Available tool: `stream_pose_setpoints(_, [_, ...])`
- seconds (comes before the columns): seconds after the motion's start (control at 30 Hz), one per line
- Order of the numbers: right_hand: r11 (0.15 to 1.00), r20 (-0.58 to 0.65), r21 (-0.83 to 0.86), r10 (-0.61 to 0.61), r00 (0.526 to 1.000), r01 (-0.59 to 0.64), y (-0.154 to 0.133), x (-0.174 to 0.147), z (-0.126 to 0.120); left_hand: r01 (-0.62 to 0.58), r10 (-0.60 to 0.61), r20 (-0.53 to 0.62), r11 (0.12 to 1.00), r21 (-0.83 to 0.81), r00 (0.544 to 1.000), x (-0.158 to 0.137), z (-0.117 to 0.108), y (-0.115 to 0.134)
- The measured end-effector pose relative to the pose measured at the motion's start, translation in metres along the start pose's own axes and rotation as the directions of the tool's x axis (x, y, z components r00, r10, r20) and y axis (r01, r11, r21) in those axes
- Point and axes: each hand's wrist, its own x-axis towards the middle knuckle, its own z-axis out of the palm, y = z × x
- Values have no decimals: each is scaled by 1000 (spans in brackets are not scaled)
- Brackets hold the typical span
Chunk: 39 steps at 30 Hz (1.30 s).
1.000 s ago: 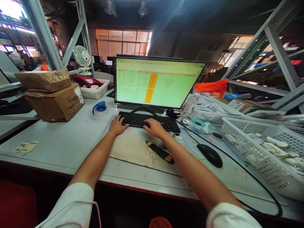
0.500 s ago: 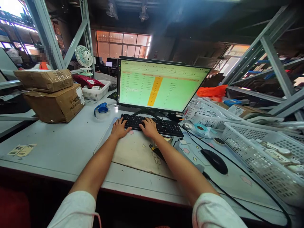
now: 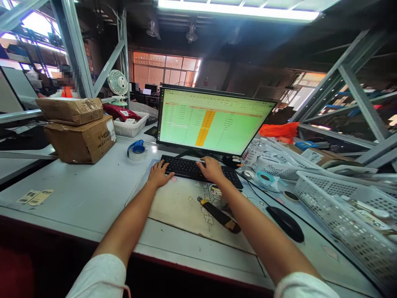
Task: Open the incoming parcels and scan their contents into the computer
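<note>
Both my hands rest on a black keyboard in front of a monitor showing a green spreadsheet with one orange column. My left hand lies over the keyboard's left end, fingers spread on the keys and thumb stretched toward the right. Fingers apart, my right hand sits right of the keyboard's middle and holds nothing. A box cutter, black and yellow, lies on the printed desk mat beside my right forearm. Right of that forearm is a black mouse.
Two stacked cardboard boxes stand at the left, near a blue tape dispenser. White plastic baskets holding packaged items line the right side. A small fan stands behind; a person is at the far left.
My right hand has moved rightward along the keyboard, uncovering more of the box cutter. My left hand stays at the keyboard's left end. The whole view has shifted slightly.
</note>
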Motion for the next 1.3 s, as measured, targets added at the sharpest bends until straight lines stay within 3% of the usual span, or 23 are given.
stream_pose_setpoints(0.07, [1000,-40,-8,-8,999,8,41,-22,-22,-3,3,5,1000,-1,1000,-1,-1,0])
stream_pose_setpoints(0.17, [999,-173,-36,6,985,-12,129,-75,-41,-11,11,17,1000,0,1000,-2,-2,0])
stream_pose_setpoints(0.23, [993,-279,-79,67,958,-93,193,-120,-43,-13,13,29,1000,1,1000,-1,-3,1])
stream_pose_setpoints(0.3, [986,-298,-95,104,949,-138,247,-165,-38,-11,11,40,1000,3,999,1,-4,3])
stream_pose_setpoints(0.4, [978,-267,-67,173,948,-198,291,-219,-27,-10,9,70,1000,15,997,10,-6,8])
stream_pose_setpoints(0.5, [964,-245,-1,256,935,-265,296,-247,-18,4,-8,98,999,35,995,23,-6,13])
stream_pose_setpoints(0.6, [956,-236,52,292,927,-288,285,-253,-12,29,-34,98,998,56,995,33,-4,17])
stream_pose_setpoints(0.83, [992,-236,8,126,964,-128,278,-244,4,33,-33,5,996,81,999,34,5,21])
stream_pose_setpoints(1.3, [989,-236,-23,137,962,-146,301,-242,16,118,-110,-112,991,69,988,29,18,19])
